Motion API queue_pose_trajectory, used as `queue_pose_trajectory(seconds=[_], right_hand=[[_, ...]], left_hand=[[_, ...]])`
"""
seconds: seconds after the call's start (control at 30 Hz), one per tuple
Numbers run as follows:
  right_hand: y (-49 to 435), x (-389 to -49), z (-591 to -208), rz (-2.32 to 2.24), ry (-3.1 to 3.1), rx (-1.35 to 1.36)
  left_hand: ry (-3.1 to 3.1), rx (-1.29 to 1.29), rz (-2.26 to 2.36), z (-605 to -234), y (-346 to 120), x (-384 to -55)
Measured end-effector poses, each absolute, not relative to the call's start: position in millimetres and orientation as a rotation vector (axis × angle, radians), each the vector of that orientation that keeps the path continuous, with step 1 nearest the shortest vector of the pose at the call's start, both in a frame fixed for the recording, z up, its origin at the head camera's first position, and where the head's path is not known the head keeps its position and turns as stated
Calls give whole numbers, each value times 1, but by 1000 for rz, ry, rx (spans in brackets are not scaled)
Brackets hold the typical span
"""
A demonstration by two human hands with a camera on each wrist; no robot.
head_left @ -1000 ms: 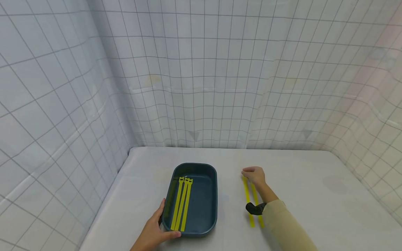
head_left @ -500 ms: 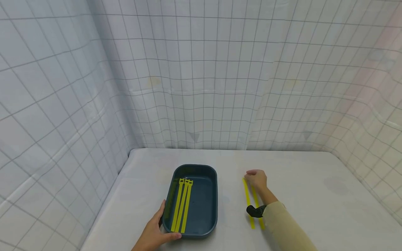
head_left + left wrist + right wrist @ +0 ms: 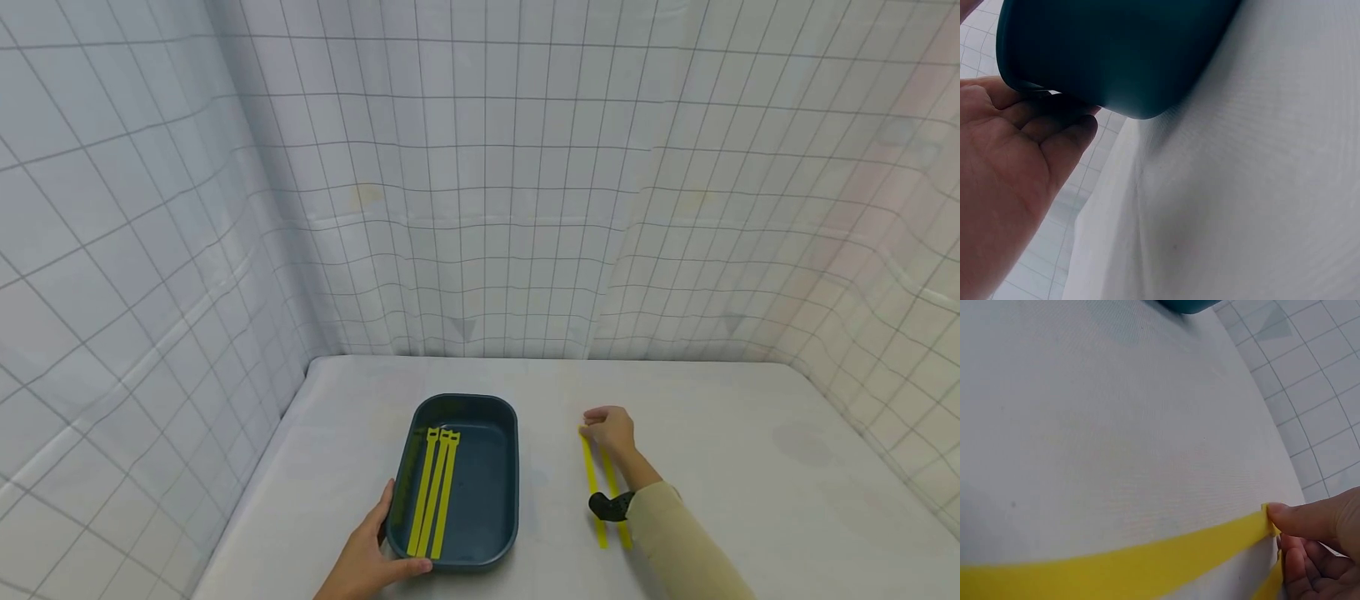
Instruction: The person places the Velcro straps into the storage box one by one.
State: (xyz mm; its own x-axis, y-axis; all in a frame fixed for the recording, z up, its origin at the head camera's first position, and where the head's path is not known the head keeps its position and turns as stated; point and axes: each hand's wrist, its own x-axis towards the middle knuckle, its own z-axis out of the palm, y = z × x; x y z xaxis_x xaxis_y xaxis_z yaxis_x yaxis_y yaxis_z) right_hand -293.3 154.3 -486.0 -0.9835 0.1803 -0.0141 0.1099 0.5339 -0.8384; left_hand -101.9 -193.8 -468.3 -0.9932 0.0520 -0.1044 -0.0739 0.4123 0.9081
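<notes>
My left hand [image 3: 367, 550] grips the near left corner of a dark teal rectangular tray [image 3: 501, 550]. Its thumb lies along the near rim and the fingers are against the outer left wall; the left wrist view shows them by the tray's side [image 3: 1110, 56]. Three yellow hook-and-loop cable ties [image 3: 433, 492] lie side by side lengthwise in the tray's left half. To the right, my right hand [image 3: 613, 432] pinches the far end of a yellow cable tie [image 3: 1116, 565] between thumb and fingers. A second yellow tie [image 3: 609, 471] runs alongside, partly hidden under the hand and wrist.
A white-covered table [image 3: 735, 450] carries everything. White grid-patterned curtains [image 3: 480, 208] hang behind it and at both sides. A black wrist-worn device [image 3: 611, 506] sits at the right cuff, above the ties.
My right hand has shifted very slightly right and nearer at the ties' far ends. The left hand and the tray hold their places; the head view has tilted a little.
</notes>
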Motion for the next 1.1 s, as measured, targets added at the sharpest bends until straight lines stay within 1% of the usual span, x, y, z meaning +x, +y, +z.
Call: queue_pose_trajectory(seconds=[0.6,0.87,1.1], right_hand=[[158,-287,-484,1338,-2791,-181],[163,-286,-486,1341,-2769,-123],[166,-288,-486,1371,-2777,-141]], left_hand=[[2505,-24,1681,-467,-193,-99],[2526,-36,1650,-467,-193,-100],[2535,-24,1644,-468,-194,-102]])
